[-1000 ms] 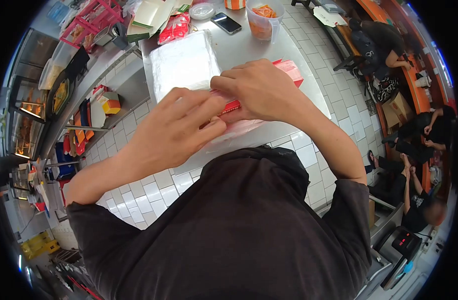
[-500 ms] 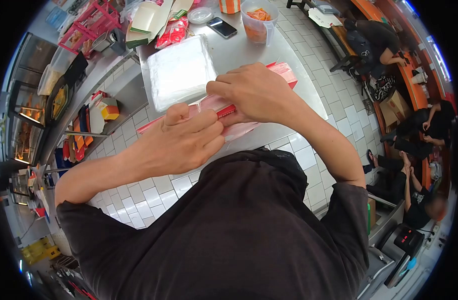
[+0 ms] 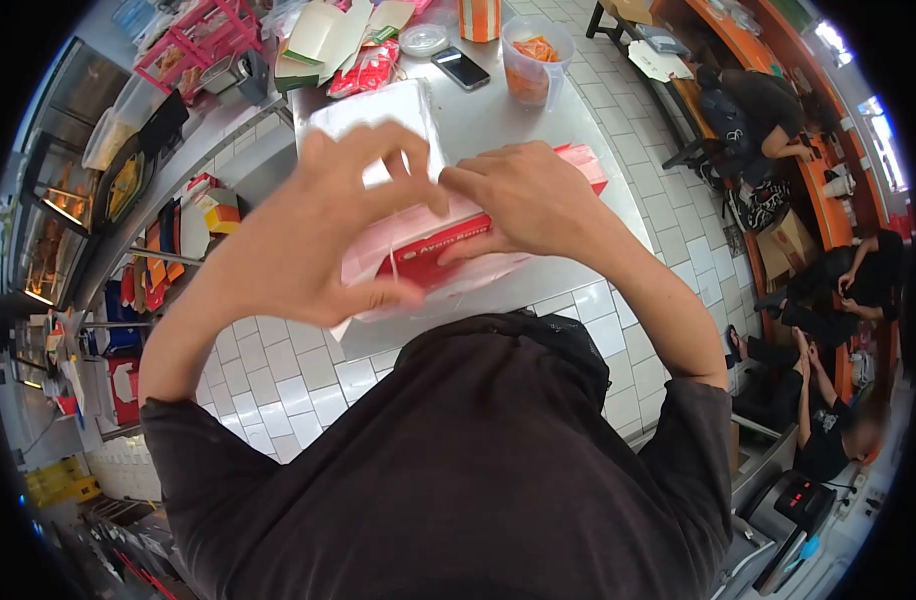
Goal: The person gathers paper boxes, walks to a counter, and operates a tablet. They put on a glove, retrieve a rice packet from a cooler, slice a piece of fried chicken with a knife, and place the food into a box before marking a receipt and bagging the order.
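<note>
Left hand (image 3: 326, 222) gapes, thumb spread; right hand (image 3: 530, 202) curls palm down.

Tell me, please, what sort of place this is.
Probably a takeaway food shop's packing area: a lit glass cabinet seems to hold fried food, and open cartons and a tub of orange food are on a metal table.

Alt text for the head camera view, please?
A person's right hand grips a red-and-pink package on a metal table while the left hand, slightly blurred, curls open over its left part. Beyond lie a flat white packet, a black phone and a clear plastic jug of orange food.
</note>
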### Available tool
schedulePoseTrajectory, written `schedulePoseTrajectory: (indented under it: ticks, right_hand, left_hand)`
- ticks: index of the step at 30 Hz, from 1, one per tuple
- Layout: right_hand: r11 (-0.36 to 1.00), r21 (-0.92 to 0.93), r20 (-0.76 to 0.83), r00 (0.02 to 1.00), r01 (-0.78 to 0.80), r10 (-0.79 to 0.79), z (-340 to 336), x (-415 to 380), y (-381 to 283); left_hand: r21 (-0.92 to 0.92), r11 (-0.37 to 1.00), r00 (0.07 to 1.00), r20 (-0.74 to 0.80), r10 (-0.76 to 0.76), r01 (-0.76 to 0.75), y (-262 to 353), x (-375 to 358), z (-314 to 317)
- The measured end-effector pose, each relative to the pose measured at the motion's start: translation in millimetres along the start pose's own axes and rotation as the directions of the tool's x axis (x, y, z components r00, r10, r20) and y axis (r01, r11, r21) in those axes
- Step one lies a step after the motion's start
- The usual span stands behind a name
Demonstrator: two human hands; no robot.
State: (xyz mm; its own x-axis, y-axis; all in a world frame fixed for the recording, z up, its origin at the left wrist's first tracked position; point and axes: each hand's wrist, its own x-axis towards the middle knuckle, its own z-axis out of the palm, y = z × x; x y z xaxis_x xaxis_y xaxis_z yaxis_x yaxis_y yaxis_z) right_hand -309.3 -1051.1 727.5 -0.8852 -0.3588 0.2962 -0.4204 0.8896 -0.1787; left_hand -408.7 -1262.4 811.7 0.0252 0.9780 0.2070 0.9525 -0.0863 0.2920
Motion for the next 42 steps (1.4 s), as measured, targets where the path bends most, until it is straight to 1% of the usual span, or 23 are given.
schedulePoseTrajectory:
  ticks: [1, 2, 4, 8, 11, 13, 14, 16, 17, 18, 20, 23, 25, 27, 28, 30, 32, 34, 36, 38, 39, 41, 42]
  right_hand:
    - [0.999, 0.034, 0.019, 0.999, -0.029, 0.028, 0, 0, 0]
    - [0.999, 0.032, 0.015, 0.999, -0.030, 0.029, 0, 0, 0]
    - [0.999, 0.037, 0.015, 0.999, -0.034, 0.033, 0, -1, -1]
    - [1.000, 0.009, 0.004, 1.000, -0.011, 0.011, -1, 1, -1]
    - [1.000, -0.001, -0.015, 1.000, -0.015, 0.015, -1, -1, -3]
    - [1.000, -0.020, -0.030, 1.000, 0.001, -0.002, 0, -3, -4]
    - [1.000, -0.022, -0.031, 1.000, 0.002, -0.003, 1, -4, -4]
    - [0.999, -0.033, -0.027, 1.000, -0.004, 0.003, 1, -7, -8]
    - [0.999, -0.032, -0.099, 0.995, 0.009, -0.012, 3, -9, -12]
    - [0.999, -0.032, -0.097, 0.995, 0.010, -0.013, 4, -11, -14]
    - [0.997, -0.083, -0.091, 0.996, 0.008, -0.016, 8, -15, -17]
    - [0.996, -0.076, -0.091, 0.995, 0.038, -0.045, 10, -19, -16]
    - [0.997, -0.066, -0.067, 0.997, 0.045, -0.050, 9, -24, -17]
    - [0.996, -0.060, -0.045, 0.996, 0.070, -0.073, 7, -26, -19]
    - [0.998, -0.040, -0.027, 0.999, 0.041, -0.042, 4, -27, -23]
    - [1.000, -0.030, -0.023, 1.000, 0.007, -0.008, -3, -29, -29]
    - [0.996, 0.011, 0.061, 0.994, -0.089, 0.088, -6, -28, -35]
    - [0.994, -0.018, 0.101, 0.989, -0.106, 0.107, -4, -28, -36]
    - [0.993, -0.035, 0.193, 0.974, -0.112, 0.117, -5, -26, -35]
    - [0.991, -0.066, 0.249, 0.960, -0.115, 0.128, -3, -23, -34]
    - [0.988, -0.087, 0.309, 0.940, -0.124, 0.145, -2, -21, -34]
    - [0.992, -0.082, 0.252, 0.961, -0.099, 0.116, 1, -19, -27]
    - [0.994, -0.061, 0.200, 0.975, -0.088, 0.098, 3, -18, -26]
  left_hand:
    - [-0.032, 0.998, 0.990, 0.134, -0.049, 0.053, -3, -5, 1]
    - [-0.029, 0.998, 0.990, 0.135, -0.046, 0.050, -7, -7, 6]
    - [-0.301, 0.951, 0.998, 0.036, -0.060, 0.069, -16, -7, 14]
    - [-0.238, 0.971, 0.999, 0.050, -0.002, 0.014, -30, -5, 8]
    - [-0.245, 0.968, 0.998, 0.034, -0.052, 0.059, -35, -2, 13]
    - [-0.300, 0.947, 0.984, -0.098, -0.146, 0.111, -45, 1, 22]
    - [-0.299, 0.948, 0.984, -0.100, -0.146, 0.110, -49, 2, 27]
    - [-0.504, 0.782, 0.912, 0.027, -0.409, 0.366, -58, 2, 40]
    - [-0.487, 0.807, 0.933, 0.049, -0.357, 0.334, -64, 2, 48]
    - [-0.488, 0.806, 0.932, 0.049, -0.358, 0.335, -72, 1, 55]
    - [-0.641, 0.595, 0.873, 0.321, -0.367, 0.486, -83, 0, 68]
    - [-0.591, 0.591, 0.835, 0.426, -0.349, 0.549, -87, -6, 101]
    - [-0.572, 0.569, 0.804, 0.476, -0.357, 0.591, -104, -20, 148]
    - [-0.248, 0.828, 0.863, 0.089, -0.497, 0.502, -135, -53, 202]
    - [-0.247, 0.826, 0.860, 0.084, -0.503, 0.507, -148, -69, 212]
    - [-0.188, 0.697, 0.721, 0.245, -0.649, 0.692, -175, -96, 216]
    - [0.124, 0.525, 0.495, 0.209, -0.844, 0.842, -179, -119, 217]
    - [0.092, 0.525, 0.528, -0.013, -0.849, 0.846, -191, -170, 241]
    - [0.012, 0.623, 0.620, -0.119, -0.776, 0.782, -204, -236, 268]
    - [0.440, 0.325, 0.420, -0.136, -0.897, 0.837, -171, -271, 275]
    - [0.434, 0.317, 0.414, -0.148, -0.898, 0.843, -152, -271, 266]
    - [0.459, 0.119, 0.194, -0.118, -0.974, 0.880, -119, -255, 237]
    - [0.454, 0.116, 0.192, -0.125, -0.973, 0.884, -133, -263, 239]
